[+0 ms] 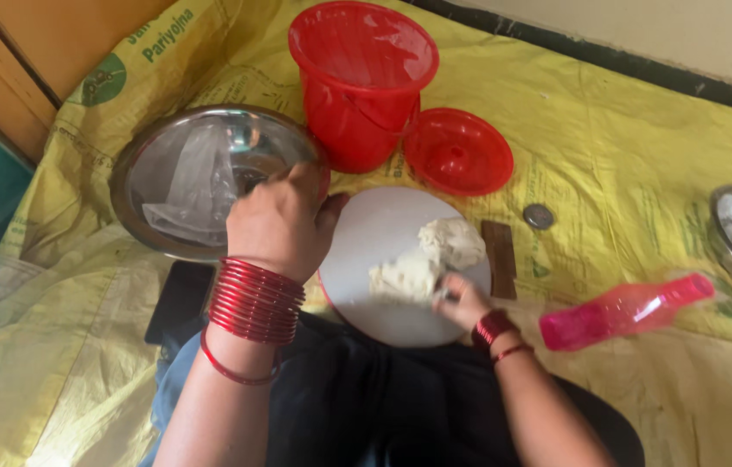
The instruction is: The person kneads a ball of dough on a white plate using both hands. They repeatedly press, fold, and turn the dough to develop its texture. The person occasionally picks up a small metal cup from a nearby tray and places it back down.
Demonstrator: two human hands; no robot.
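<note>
My right hand sits at the lower middle of the frame, its fingers closed around the near edge of the white dough, which lies in two lumps on the round white board at the centre. My left hand hovers left of centre, over the rim of the steel plate; its fingers are curled loosely inward, but I cannot tell whether they pinch anything. A crumpled clear plastic sheet lies in that plate. Behind the board, toward the top, stands a red bucket, its red lid just beside it on the yellow sack mat. A pink bottle lies on its side at the right.
</note>
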